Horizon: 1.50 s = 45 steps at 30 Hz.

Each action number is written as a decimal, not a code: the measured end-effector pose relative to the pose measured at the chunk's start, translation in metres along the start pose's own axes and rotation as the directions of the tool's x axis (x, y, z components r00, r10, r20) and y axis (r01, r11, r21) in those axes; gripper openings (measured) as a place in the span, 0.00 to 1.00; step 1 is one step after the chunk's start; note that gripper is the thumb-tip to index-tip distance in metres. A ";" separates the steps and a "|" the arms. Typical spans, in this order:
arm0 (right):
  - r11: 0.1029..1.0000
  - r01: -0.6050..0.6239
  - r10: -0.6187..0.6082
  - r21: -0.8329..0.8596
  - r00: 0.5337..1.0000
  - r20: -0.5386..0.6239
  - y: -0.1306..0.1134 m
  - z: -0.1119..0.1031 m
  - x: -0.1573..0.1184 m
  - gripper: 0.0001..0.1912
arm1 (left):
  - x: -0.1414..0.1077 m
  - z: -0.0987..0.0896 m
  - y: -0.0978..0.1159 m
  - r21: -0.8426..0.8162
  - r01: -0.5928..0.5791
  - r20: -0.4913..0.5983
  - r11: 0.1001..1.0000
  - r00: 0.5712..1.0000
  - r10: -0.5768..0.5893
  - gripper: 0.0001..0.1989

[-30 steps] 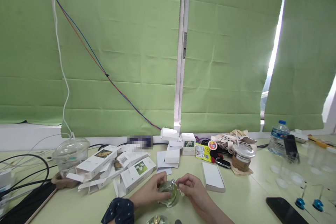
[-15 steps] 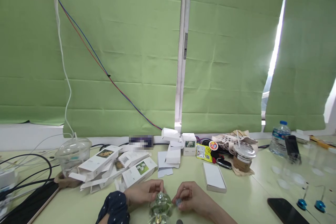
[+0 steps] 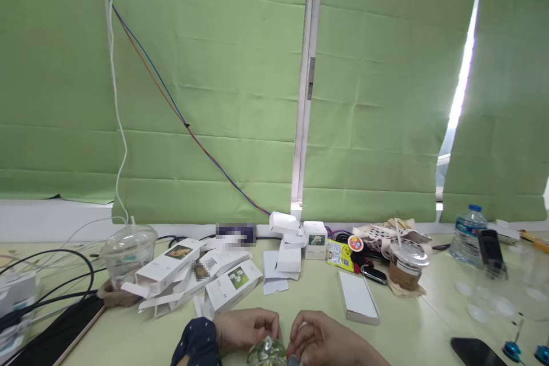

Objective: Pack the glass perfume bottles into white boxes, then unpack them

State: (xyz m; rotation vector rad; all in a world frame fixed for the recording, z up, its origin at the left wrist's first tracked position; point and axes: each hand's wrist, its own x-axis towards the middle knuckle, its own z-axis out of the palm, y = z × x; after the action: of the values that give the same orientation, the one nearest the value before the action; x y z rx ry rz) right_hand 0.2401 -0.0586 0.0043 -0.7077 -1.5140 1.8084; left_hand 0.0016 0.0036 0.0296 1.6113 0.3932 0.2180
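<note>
At the lower edge sits a clear, green-tinted glass object [image 3: 266,353] with a shiny knob on top; the frame cuts off its lower part. My left hand [image 3: 247,327], below a dark polka-dot cuff, curls its fingers against the back and left of the glass. On the other side, my right hand [image 3: 323,338] is closed, thumb and fingers pinching a small grey-blue round piece [image 3: 293,361] right beside the glass. What that piece is I cannot make out.
Beyond my left hand lie several opened white boxes [image 3: 234,283]. A flat white box [image 3: 358,297] is to the right, before an iced drink cup [image 3: 406,266]. Black phone [image 3: 478,353], water bottle [image 3: 467,234] and blue-based parts [image 3: 512,350] stand farther right; a clear plastic bowl [image 3: 128,251] and cables are left.
The view has tilted up and turned slightly left, so everything sits lower and farther right, and less of the glass object shows. My hands keep nearly the same pose around it.
</note>
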 end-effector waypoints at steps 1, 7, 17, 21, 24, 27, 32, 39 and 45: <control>1.000 -0.009 0.009 -0.011 1.000 0.010 0.002 -0.001 0.001 0.27 | 0.001 0.000 -0.001 -0.009 -0.001 0.004 1.000 1.000 0.001 0.36; 0.699 -0.158 -0.156 -0.698 0.918 -0.364 -0.023 -0.014 0.015 0.10 | 0.003 0.006 -0.006 -0.081 0.037 0.080 0.996 0.996 -0.030 0.33; 0.123 -0.479 -0.543 -0.869 0.701 -0.463 -0.080 -0.089 0.074 0.34 | 0.002 0.011 0.006 -0.141 0.164 0.243 0.976 0.962 -0.126 0.30; 0.013 -0.530 -0.579 -0.848 0.687 -0.438 -0.071 -0.086 0.073 0.27 | 0.002 0.014 0.002 -0.216 0.099 0.123 0.971 0.990 -0.073 0.29; -0.020 -0.556 -0.603 -0.831 0.670 -0.433 -0.067 -0.078 0.065 0.26 | 0.008 0.016 -0.002 -0.289 -0.025 -0.068 0.957 0.998 0.005 0.29; -0.013 -0.573 -0.620 -0.819 0.648 -0.443 -0.070 -0.071 0.054 0.25 | 0.012 0.016 -0.002 -0.305 -0.172 -0.282 0.936 0.956 0.084 0.25; 0.076 -0.539 -0.663 -0.839 0.601 -0.446 -0.084 -0.060 0.028 0.21 | 0.012 0.016 0.002 -0.219 -0.313 -0.484 0.924 0.857 0.176 0.16; 0.802 -0.007 -0.465 -0.597 0.621 -0.632 -0.064 -0.028 0.011 0.17 | 0.020 0.023 -0.001 -0.163 -0.326 -0.584 0.931 0.793 0.175 0.40; 0.985 0.147 -0.164 -0.091 0.629 -0.760 -0.011 -0.010 0.030 0.27 | 0.025 0.030 -0.005 -0.084 -0.279 -0.703 0.956 0.697 0.142 0.27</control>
State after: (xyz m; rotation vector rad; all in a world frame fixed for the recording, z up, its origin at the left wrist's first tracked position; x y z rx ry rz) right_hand 0.2303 -0.0274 0.0133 -1.1353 -0.9559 1.1021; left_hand 0.0351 -0.0144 0.0201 1.3359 0.7363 1.0365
